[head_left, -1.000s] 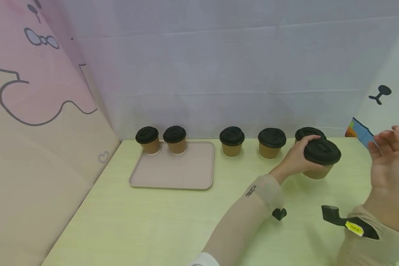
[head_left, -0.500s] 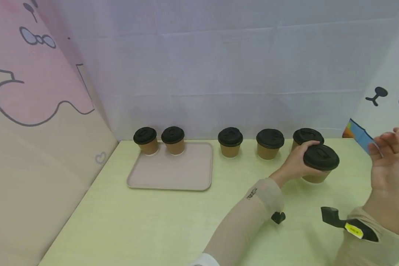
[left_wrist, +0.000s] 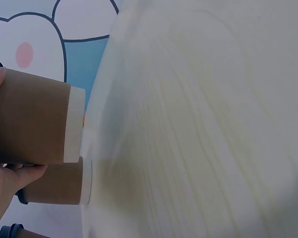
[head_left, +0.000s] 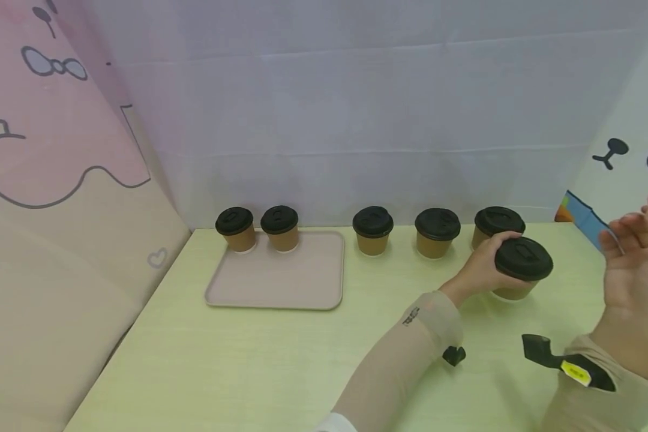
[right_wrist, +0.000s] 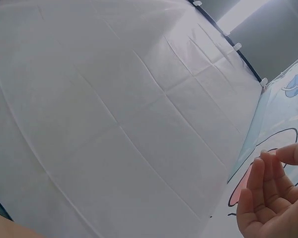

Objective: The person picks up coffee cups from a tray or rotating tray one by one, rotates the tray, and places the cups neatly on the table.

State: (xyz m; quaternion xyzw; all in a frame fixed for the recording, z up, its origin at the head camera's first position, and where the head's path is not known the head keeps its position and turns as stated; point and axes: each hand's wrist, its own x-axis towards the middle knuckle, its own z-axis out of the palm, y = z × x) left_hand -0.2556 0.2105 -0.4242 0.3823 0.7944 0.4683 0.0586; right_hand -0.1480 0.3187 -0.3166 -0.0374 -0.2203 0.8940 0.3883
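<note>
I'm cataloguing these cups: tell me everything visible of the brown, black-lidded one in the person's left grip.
The round, tapering brown cup looks like cardboard, with a white band at its base and a black, plastic-looking lid carrying a small rectangular detail. It is roughly upright and apparently raised above the pale yellow-green table, in front of another black-lidded brown cup. The person's left grip holds its sides; its contents are hidden.

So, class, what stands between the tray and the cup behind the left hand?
One black-lidded cup, then another black-lidded cup, both upright and apart. The left hand touches neither; the head view shows this.
</note>
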